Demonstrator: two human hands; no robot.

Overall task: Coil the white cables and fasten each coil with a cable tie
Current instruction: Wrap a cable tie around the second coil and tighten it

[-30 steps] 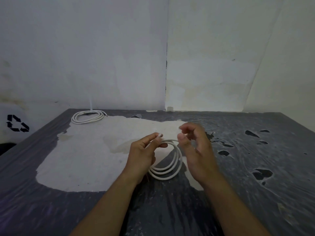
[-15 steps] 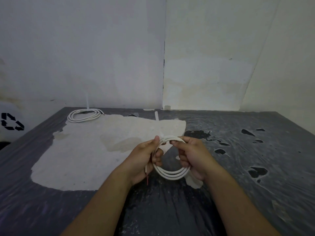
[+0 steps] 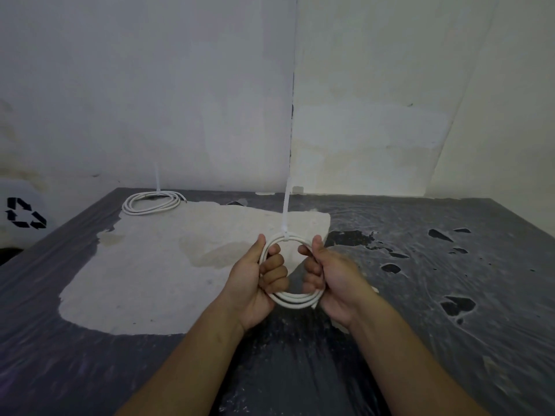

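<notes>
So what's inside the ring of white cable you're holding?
Curled fingers from both hands poke through the held coil; between them shows the pale patch on the table. Coil parts inside the fists are hidden.

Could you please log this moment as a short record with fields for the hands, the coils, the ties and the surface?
left hand: grips the held coil's left side
right hand: grips its right side
held coil: white cable, lifted above the table
cable tie: around the coil's top, tail pointing up
second coil: lies at far left, tie tail upright
table: dark, with a pale patch
</notes>
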